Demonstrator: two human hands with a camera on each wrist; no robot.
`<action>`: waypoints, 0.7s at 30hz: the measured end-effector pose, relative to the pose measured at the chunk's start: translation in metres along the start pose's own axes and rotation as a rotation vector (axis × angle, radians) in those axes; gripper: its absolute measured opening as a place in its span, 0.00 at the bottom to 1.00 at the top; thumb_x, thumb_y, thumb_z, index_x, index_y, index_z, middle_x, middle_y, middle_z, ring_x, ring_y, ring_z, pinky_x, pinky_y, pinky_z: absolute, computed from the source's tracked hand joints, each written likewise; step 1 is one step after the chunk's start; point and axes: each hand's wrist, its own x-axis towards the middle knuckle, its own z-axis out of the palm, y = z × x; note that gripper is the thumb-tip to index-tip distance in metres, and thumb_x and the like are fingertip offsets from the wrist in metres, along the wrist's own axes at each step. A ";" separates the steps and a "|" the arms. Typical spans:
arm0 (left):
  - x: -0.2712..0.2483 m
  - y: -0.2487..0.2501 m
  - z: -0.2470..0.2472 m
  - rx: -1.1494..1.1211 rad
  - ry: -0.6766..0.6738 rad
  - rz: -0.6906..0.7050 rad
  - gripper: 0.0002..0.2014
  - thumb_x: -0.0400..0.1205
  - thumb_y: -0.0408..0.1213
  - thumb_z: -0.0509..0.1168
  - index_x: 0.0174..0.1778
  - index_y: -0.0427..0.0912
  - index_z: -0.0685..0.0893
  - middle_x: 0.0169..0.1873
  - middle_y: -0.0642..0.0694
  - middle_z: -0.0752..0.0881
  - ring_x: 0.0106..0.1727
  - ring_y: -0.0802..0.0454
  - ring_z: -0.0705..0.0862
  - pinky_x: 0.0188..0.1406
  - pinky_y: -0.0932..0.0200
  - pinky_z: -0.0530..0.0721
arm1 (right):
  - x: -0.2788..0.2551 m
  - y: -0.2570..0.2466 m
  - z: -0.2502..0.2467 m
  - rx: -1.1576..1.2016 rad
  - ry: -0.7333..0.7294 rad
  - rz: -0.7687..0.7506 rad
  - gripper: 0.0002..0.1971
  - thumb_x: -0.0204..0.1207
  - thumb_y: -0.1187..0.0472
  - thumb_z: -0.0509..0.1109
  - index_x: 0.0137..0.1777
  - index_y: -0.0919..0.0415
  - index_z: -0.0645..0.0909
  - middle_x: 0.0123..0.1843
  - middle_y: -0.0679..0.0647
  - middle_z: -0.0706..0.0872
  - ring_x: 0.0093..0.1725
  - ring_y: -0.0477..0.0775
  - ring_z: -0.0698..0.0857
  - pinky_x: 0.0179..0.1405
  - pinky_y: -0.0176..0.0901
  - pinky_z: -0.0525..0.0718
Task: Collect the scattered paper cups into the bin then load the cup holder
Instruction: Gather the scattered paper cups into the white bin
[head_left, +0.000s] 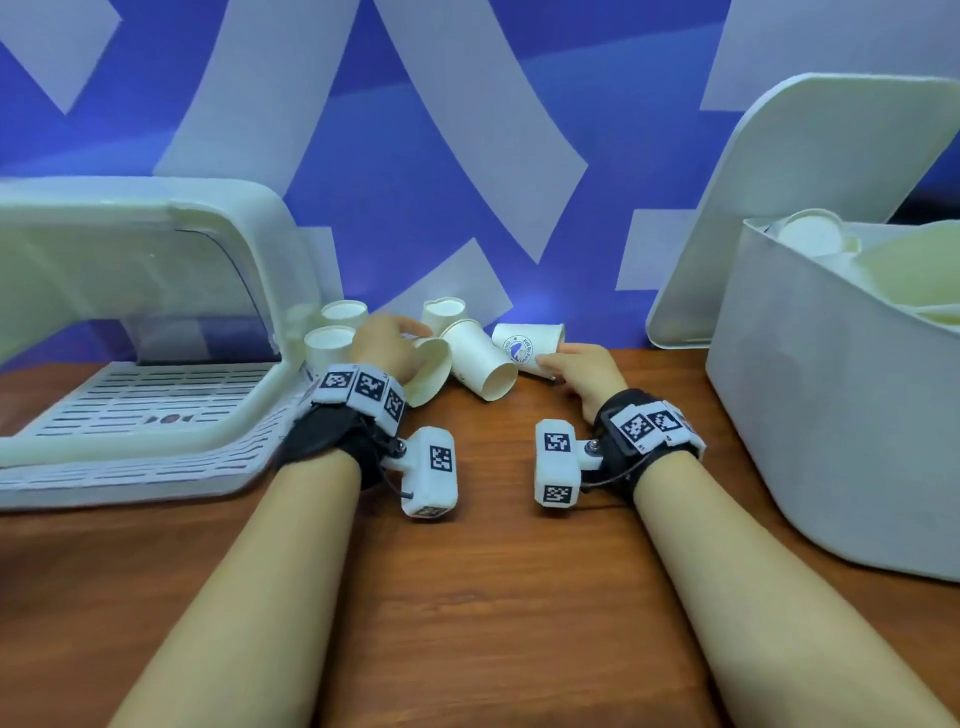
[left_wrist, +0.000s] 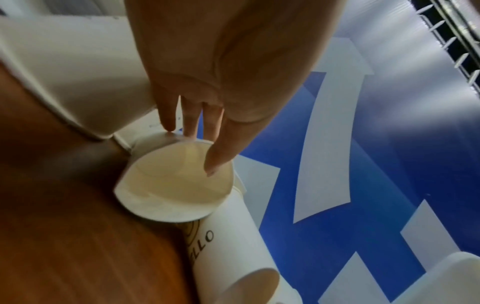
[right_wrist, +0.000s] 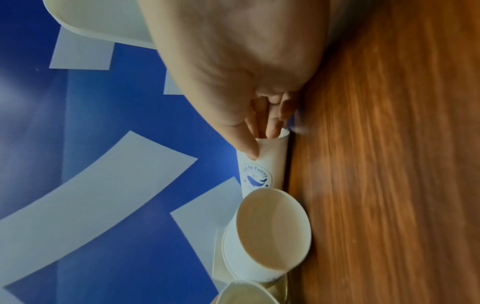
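Note:
Several white paper cups lie and stand at the back of the wooden table. My left hand (head_left: 395, 340) grips the rim of a cup lying on its side (head_left: 428, 371); in the left wrist view the thumb is inside the cup (left_wrist: 174, 189) and the fingers (left_wrist: 167, 121) press its outside. My right hand (head_left: 571, 364) pinches the end of a whale-logo cup (head_left: 522, 345); in the right wrist view the thumb lies on this cup (right_wrist: 270, 164) and the fingers reach over its rim. The white bin (head_left: 831, 415) stands at the right, the cup holder (head_left: 156, 312) at the left.
Another cup (head_left: 480, 361) lies between my hands. Three upright cups (head_left: 332, 343) stand near the holder's corner. The bin's lid (head_left: 831, 182) leans open against the blue wall, and a cup (head_left: 810, 234) lies inside. Bare wood (head_left: 493, 597) spreads in front.

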 end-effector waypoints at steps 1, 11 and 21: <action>0.000 -0.001 0.000 -0.001 -0.002 -0.004 0.15 0.78 0.33 0.68 0.60 0.46 0.87 0.63 0.42 0.84 0.63 0.44 0.82 0.64 0.51 0.80 | 0.000 0.000 0.000 -0.001 0.010 -0.008 0.12 0.75 0.66 0.71 0.53 0.75 0.85 0.56 0.70 0.87 0.43 0.53 0.77 0.36 0.40 0.73; -0.008 0.012 -0.005 -0.201 -0.045 0.052 0.08 0.81 0.43 0.65 0.52 0.55 0.89 0.53 0.50 0.86 0.52 0.52 0.81 0.50 0.61 0.75 | -0.017 -0.013 -0.013 0.061 0.144 -0.102 0.03 0.77 0.63 0.71 0.48 0.60 0.85 0.50 0.54 0.85 0.49 0.52 0.82 0.45 0.43 0.82; -0.050 0.078 -0.020 -0.806 -0.038 0.084 0.12 0.86 0.37 0.59 0.59 0.48 0.87 0.52 0.55 0.85 0.49 0.61 0.82 0.49 0.48 0.89 | -0.079 -0.080 -0.049 -0.150 0.265 -0.406 0.09 0.72 0.65 0.71 0.51 0.59 0.86 0.44 0.50 0.86 0.47 0.52 0.85 0.45 0.40 0.79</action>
